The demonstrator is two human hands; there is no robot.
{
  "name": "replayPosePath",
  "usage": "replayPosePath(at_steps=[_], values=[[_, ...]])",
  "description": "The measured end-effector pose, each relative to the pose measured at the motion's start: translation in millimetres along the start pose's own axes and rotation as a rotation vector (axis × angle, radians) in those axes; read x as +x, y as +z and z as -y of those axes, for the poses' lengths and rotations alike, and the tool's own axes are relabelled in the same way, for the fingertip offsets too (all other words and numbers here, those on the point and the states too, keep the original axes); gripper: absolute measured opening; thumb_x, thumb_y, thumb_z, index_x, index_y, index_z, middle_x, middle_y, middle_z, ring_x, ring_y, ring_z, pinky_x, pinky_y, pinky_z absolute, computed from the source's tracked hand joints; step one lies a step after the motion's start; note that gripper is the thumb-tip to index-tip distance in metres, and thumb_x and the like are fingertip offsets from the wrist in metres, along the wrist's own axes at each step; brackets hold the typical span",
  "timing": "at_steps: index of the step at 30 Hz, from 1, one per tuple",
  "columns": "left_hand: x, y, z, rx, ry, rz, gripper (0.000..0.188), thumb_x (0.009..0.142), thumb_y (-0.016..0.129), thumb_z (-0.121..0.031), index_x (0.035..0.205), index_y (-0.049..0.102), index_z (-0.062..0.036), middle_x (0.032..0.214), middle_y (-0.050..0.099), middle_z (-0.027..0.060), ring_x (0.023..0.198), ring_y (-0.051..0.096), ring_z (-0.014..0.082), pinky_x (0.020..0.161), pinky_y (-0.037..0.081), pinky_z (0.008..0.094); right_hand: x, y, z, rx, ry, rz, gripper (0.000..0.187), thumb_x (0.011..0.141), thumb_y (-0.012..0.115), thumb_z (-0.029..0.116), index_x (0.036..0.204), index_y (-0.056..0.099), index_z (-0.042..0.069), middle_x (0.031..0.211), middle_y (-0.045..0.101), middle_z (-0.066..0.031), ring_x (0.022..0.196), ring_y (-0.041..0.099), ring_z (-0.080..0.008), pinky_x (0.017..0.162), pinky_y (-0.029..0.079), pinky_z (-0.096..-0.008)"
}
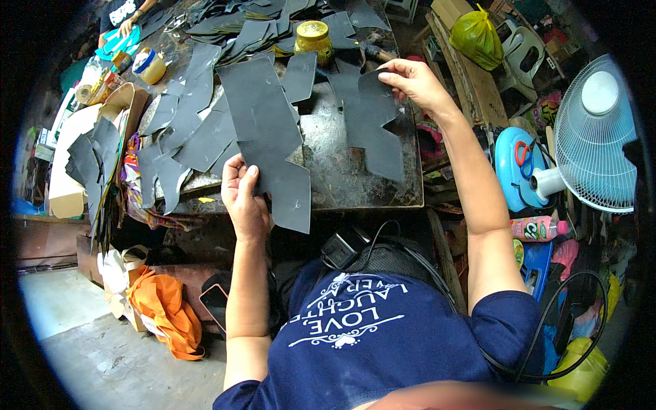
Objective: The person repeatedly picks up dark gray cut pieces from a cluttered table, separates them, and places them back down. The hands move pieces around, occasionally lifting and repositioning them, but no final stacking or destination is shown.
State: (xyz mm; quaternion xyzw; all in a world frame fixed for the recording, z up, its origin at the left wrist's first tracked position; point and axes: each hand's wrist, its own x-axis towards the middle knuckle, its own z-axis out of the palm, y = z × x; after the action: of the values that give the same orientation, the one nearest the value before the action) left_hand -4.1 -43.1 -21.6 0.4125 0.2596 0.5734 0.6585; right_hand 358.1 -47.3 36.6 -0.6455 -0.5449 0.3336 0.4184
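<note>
Gripping a black panel (pixel 263 116) at eleven o'clock with my left hand (pixel 244 198), I pinch a second panel (pixel 381 133) at one with my right hand (pixel 415 83). Table (pixel 355 196) dark, worn; orange bag (pixel 164 311) at eight.

Lettering is printed on the navy shirt (pixel 383 335), pink bottle (pixel 535 229) and co-worker's shirt (pixel 117 15); pale marks are drawn on the long black sheet (pixel 265 119).

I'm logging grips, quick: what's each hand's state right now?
Left hand: closed, holding a black piece.
Right hand: closed, pinching a second piece by its edge.
</note>
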Motion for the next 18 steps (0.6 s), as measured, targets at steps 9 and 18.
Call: replayPosePath(at_steps=[9,18], values=[[-1,-4,3,0.005,0.001,0.029,0.028,0.091,0.056,-0.001,0.119,0.051,0.0019,0.106,0.065,0.0090,0.094,0.060,0.0135,0.087,0.047,0.0265,46,-34,-40,-0.844,-0.059,-0.242,0.047,0.084,0.069,0.040,0.126,0.062,0.020,0.118,0.062,-0.0122,0.114,0.059,-0.0340,0.095,0.048,-0.0441],[-1,-4,3,-0.013,-0.005,0.021,0.027,0.091,0.056,-0.002,0.118,0.052,0.0009,0.104,0.065,0.0083,0.093,0.061,0.0144,0.087,0.048,0.0274,44,-41,-47,-0.743,-0.048,-0.153,0.049,0.076,0.068,0.028,0.122,0.065,0.011,0.112,0.067,-0.0170,0.105,0.064,-0.0331,0.092,0.050,-0.0408]])
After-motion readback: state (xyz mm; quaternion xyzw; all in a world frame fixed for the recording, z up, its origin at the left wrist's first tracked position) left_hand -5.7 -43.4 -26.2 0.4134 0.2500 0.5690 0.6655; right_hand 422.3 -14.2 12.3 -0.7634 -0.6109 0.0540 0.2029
